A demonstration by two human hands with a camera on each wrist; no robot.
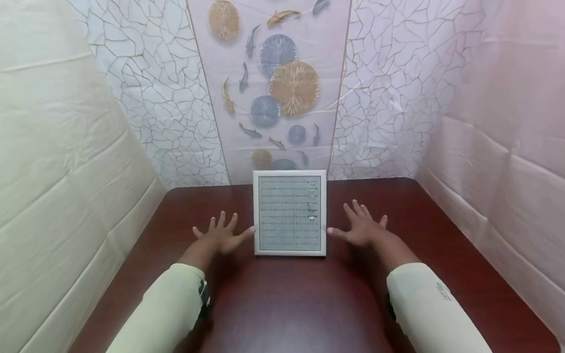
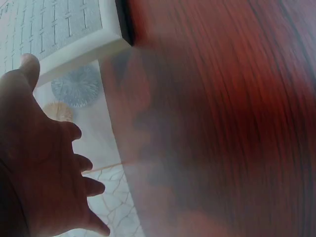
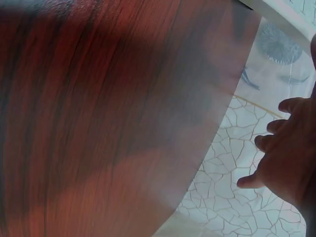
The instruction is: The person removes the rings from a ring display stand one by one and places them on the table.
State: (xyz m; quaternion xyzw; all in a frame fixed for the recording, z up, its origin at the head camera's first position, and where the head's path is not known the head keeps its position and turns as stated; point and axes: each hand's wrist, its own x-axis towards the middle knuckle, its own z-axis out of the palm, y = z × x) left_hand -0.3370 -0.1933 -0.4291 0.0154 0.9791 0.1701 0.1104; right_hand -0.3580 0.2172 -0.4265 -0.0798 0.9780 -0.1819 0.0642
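1. Okay, two: left hand (image 1: 218, 240) and right hand (image 1: 362, 231), fingers spread, gripping nothing.
2. One white-framed tray (image 1: 289, 252) standing between them on one table (image 1: 296, 312); contact unclear.
3. Shiny bits (image 1: 312, 204), its right column: too small to count.

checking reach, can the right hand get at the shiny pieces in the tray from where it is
Probably yes: the right hand is open beside the right edge of the tray, the shiny pieces sit in the column nearest it, and nothing seems to block the way.
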